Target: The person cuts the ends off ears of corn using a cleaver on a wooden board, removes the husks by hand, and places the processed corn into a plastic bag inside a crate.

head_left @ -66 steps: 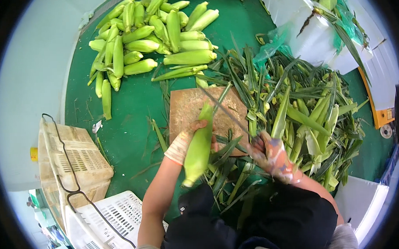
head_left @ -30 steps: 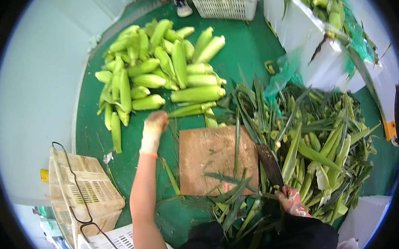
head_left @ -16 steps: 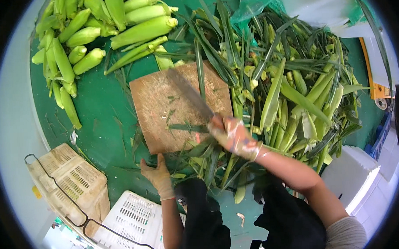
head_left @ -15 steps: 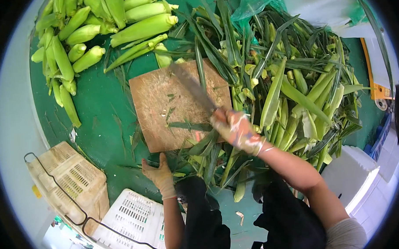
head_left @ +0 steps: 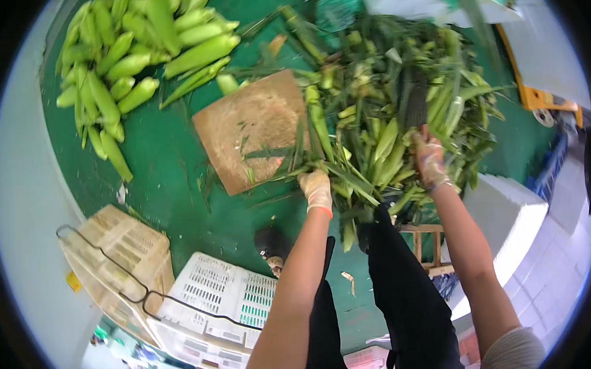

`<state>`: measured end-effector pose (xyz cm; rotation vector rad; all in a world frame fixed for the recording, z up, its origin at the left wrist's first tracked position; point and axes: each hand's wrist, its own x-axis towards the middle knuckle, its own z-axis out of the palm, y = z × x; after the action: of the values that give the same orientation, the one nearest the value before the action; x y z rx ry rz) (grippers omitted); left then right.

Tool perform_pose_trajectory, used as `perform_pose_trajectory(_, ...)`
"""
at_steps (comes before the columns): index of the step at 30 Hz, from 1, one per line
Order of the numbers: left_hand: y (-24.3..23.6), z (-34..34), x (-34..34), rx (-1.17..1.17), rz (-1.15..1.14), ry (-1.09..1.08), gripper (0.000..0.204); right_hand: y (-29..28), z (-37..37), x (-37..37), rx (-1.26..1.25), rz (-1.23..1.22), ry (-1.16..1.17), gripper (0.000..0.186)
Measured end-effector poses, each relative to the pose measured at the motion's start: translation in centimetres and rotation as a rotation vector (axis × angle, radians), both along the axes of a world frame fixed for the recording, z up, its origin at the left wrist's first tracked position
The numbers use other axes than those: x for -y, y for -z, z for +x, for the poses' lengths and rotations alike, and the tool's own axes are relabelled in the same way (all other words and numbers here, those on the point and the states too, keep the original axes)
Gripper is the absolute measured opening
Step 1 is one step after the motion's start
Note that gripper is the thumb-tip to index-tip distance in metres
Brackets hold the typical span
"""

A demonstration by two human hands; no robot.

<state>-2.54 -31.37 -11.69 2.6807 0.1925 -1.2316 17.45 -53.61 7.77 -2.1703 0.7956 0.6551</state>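
Observation:
My gloved right hand (head_left: 431, 161) is wrapped round the handle of a broad-bladed knife (head_left: 413, 101). Its dark blade points away from me over a heap of corn husks and leaves (head_left: 388, 145). At the near right edge of the wooden chopping board (head_left: 254, 124), my gloved left hand (head_left: 316, 187) is closed on some green corn leaves (head_left: 347, 176); its fingertips are partly hidden. Cut scraps and a few leaf strips lie on the board. Ears of corn in pale green husks (head_left: 203, 52) are piled at the far left.
Two slatted plastic crates, one yellowed (head_left: 125, 246) and one white (head_left: 214, 285), stand at the near left. A white foam box (head_left: 504, 206) is at the right, near a wooden stool (head_left: 434, 245). Green plastic (head_left: 337, 12) lies behind the heap. The floor is green.
My right hand has swung the knife right, from above the board to over the husk heap. The left hand, open before, has moved right and closed on leaves. The view has shifted.

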Motion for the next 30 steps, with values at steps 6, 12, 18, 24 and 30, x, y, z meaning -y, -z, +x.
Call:
perform_pose_trajectory(6,-22.8,16.1,3.7,0.336,-0.995,-0.917,0.050,-11.5,-5.6,-0.6,0.229,0.114,-0.094,0.038)
perform_pose_trajectory(12,-32.0,10.1,4.6,0.007,-0.852,-0.886,0.049,-22.4,-13.3,6.1,0.105,-0.059,-0.378,0.022)
perform_pose_trajectory(18,-43.8,2.5,10.6,-0.395,-0.923,-1.006,0.039,-27.3,-19.5,2.4,0.104,0.021,-0.774,0.034)
perform_pose_trajectory(24,-54.9,5.5,11.0,-0.467,-0.858,-1.041,0.042,-34.9,-17.7,3.1,0.150,0.330,-0.414,0.037)
perform_pose_trajectory(30,-59.2,4.4,9.1,-0.360,-0.927,-1.267,0.040,-37.7,-16.1,8.7,-0.047,0.107,-0.100,0.048)
